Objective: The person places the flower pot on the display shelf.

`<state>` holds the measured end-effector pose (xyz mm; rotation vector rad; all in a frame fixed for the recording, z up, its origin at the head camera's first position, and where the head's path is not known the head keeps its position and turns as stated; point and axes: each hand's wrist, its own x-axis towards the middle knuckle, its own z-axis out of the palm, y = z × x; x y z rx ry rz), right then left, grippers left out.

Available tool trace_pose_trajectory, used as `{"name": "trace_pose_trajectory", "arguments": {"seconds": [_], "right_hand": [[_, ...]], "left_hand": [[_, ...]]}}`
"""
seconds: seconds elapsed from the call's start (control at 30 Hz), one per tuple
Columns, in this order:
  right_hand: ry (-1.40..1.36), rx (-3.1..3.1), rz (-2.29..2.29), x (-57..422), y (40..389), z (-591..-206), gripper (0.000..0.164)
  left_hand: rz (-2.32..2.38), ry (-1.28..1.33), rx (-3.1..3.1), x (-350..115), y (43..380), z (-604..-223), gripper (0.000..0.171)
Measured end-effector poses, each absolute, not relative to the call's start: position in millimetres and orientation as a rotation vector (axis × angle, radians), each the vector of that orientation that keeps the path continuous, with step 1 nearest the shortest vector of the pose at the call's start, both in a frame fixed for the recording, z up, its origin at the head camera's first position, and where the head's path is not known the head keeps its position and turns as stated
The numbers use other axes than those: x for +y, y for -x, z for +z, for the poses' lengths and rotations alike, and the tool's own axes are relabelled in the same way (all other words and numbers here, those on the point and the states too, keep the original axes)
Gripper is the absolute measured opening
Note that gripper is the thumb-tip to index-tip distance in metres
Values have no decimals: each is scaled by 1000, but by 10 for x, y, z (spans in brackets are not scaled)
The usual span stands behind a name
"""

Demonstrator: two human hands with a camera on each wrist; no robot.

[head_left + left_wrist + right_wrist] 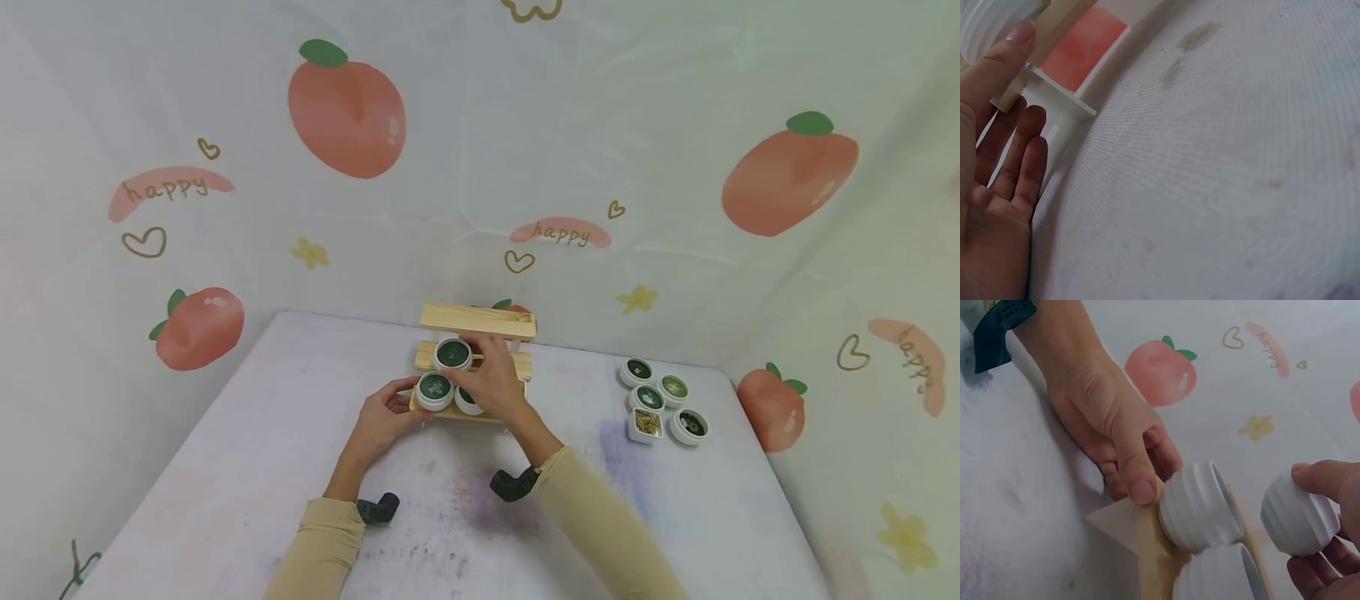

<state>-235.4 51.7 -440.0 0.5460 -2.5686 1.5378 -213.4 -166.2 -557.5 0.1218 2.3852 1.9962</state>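
A wooden tiered shelf with white supports stands near the back of the table. On its lowest tier are white ribbed pots with green tops, among them a left one and one beside it, partly behind my right hand. My left hand grips the left end of that tier, its thumb on the wooden edge and beside the left pot. My right hand holds another white ribbed pot between thumb and fingers, raised above the lowest tier in front of the middle tier.
Several more small pots stand grouped on the right of the table, including a square white pot with yellowish-green contents and a round pot. A printed cloth backdrop rises behind the table. Dark wrist devices sit at both sleeves.
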Motion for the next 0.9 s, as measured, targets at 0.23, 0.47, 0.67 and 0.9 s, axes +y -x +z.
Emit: {"name": "trace_pose_trajectory", "arguments": {"seconds": [0.23,0.47,0.67,0.9], "right_hand": [[-478,-2582,1538,348,2403,-4403,60],[-458,-2599,1509,270,2435,-4452,59],[-456,-2609,1527,210,2475,-4494,60],[-442,-2598,1471,182,2510,-4507,58]], "left_hand": [[2003,-117,2366,-1647,2158,-5583,69],[1991,-87,2347,-1614,2107,-5442,68],[1973,-55,2355,-1633,2128,-5492,69],[1993,-76,2370,-1651,2136,-5551,69]]}}
